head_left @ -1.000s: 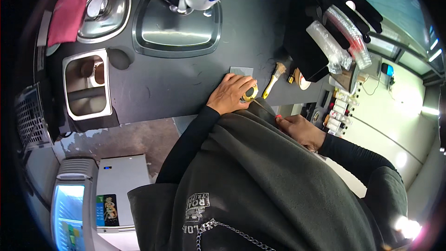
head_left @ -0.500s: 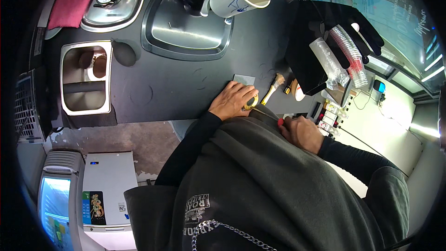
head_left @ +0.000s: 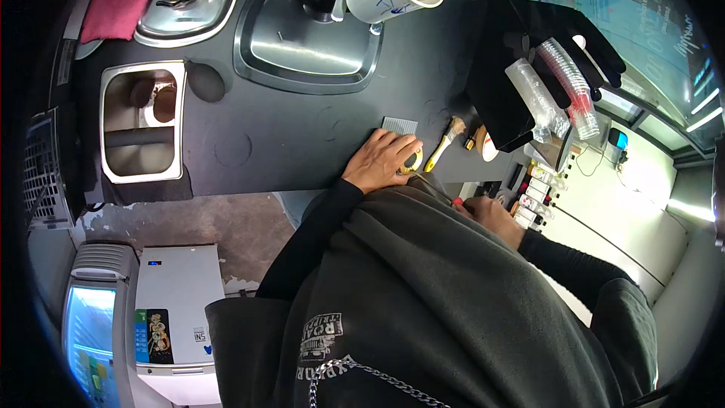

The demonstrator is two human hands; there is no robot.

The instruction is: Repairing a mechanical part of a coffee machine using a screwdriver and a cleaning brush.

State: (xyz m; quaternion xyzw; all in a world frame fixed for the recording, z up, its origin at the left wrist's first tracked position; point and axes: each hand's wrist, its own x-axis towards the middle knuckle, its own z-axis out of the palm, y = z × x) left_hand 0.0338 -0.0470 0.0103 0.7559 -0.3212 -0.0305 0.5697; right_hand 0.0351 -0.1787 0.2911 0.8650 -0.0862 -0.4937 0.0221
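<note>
At the counter's near edge, my left hand [head_left: 382, 161] is closed over a small round piece with a yellowish rim [head_left: 410, 162], pressing it down. Its exact kind is partly hidden by the fingers. A grey ribbed plate [head_left: 400, 126] lies flat just beyond those fingertips. To the right and lower, against the dark shirt, my right hand [head_left: 495, 217] is wrapped round a screwdriver [head_left: 458, 202] with a red handle. The thin shaft slants up left toward the round piece; whether its tip touches cannot be made out.
A brush [head_left: 444, 143] lies right of my left hand. Metal trays [head_left: 306, 87] and a white paper bucket [head_left: 389, 1] stand farther back. At the left a steel bin with a bar [head_left: 141, 140] is set in the counter [head_left: 279, 136]. Stacked plastic cups [head_left: 568, 87] are at the right.
My right hand and the screwdriver have drawn back slightly, down and away from the round piece. My left hand keeps its hold. The whole view has shifted a little.
</note>
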